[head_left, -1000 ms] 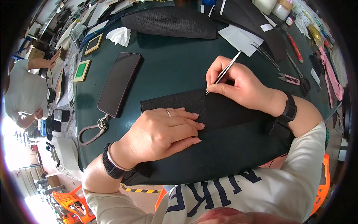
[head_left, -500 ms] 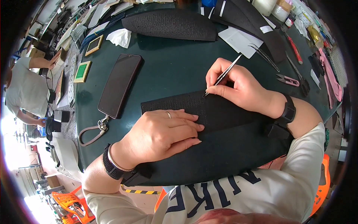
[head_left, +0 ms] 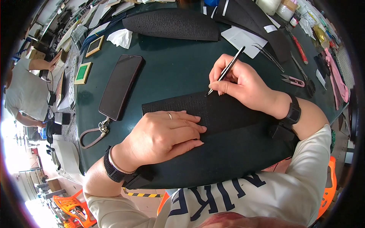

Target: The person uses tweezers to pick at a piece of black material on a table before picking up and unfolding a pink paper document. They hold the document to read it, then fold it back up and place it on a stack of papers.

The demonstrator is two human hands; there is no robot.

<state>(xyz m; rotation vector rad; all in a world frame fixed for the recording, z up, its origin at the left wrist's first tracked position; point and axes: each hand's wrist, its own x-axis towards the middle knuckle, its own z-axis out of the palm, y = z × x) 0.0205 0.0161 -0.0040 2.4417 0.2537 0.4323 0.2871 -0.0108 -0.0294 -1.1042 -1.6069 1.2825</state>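
A black piece of fabric-like sheet (head_left: 234, 116) with rows of small dark marks on its left part lies before me on the dark green table. My left hand (head_left: 163, 133) rests flat across its left side, fingers stretched out and a ring on one of them. Slim tweezers (head_left: 232, 65) are pinched in my right hand (head_left: 243, 81), slanting down to the left. Their tips meet or hover just above the sheet near its far edge; I cannot tell which. Whatever the tips may hold is too small to make out.
Left of the sheet lies a phone (head_left: 121, 87) with a wrist strap. Curved black pieces (head_left: 171, 24) and white paper (head_left: 243, 41) lie at the back. Spare tweezers (head_left: 269, 57), thread snips (head_left: 292, 80) and scissors (head_left: 308, 85) sit right. Another person (head_left: 28, 85) stands far left.
The tweezers have turned a little steeper in my right hand, their tips shifting slightly left and up along the sheet. My left hand stays in place on it.
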